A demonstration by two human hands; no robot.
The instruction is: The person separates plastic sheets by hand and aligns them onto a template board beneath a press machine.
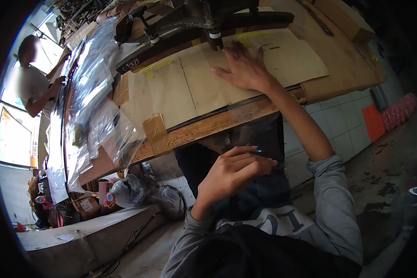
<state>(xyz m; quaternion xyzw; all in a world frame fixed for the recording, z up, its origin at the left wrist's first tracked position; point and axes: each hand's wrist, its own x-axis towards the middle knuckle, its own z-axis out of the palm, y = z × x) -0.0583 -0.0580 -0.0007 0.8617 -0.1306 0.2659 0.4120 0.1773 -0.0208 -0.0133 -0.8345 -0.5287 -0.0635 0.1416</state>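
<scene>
My right hand [245, 67] lies flat with fingers spread on a tan sheet of paper or board [162, 95], its fingertips close under the metal clamp head [213, 34]. A dark line crosses the sheet, and yellow tape [157, 67] sits along its far side. In front of the table edge, my left hand [236, 173] is closed, fingers curled and pressed together. It appears to hold a clear plastic sheet [252, 132] that hangs by the edge; its outline is hard to see against my dark clothing.
Clear plastic sheets [95, 60] cover the table's left side. Brown tape [156, 134] wraps the wooden table edge [208, 127]. A curved dark bar [259, 19] spans the back. A person [32, 85] stands at the far left. Below are a plastic bottle [125, 192] and boxes.
</scene>
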